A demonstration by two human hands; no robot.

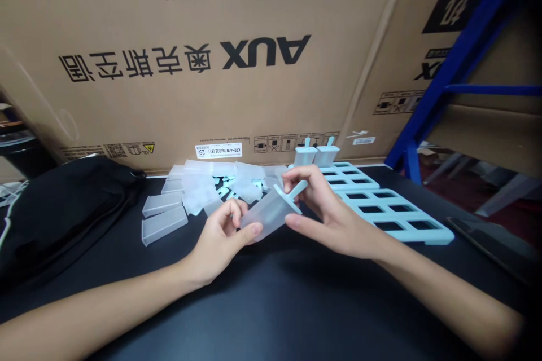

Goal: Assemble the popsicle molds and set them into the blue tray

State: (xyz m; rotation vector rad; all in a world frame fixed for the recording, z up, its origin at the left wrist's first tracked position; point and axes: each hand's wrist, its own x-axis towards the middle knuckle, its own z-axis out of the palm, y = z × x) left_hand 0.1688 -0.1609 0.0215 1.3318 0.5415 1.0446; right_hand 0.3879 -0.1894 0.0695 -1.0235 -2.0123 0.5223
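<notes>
Frosted mould [267, 215] sits pinched in the left hand [224, 238]; the half-curled right hand [329, 215] seemingly grips its blue lid [288, 199].

Loose molds [199, 193] left, racks [388, 209] right, carton [203, 104] behind

the left hand [219, 243] partly hides the mold [270, 214], the right hand [332, 214] the nearer rack [388, 210].

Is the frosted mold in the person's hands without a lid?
No, a light-blue lid sits on the end of the mold nearer the right hand.
</notes>
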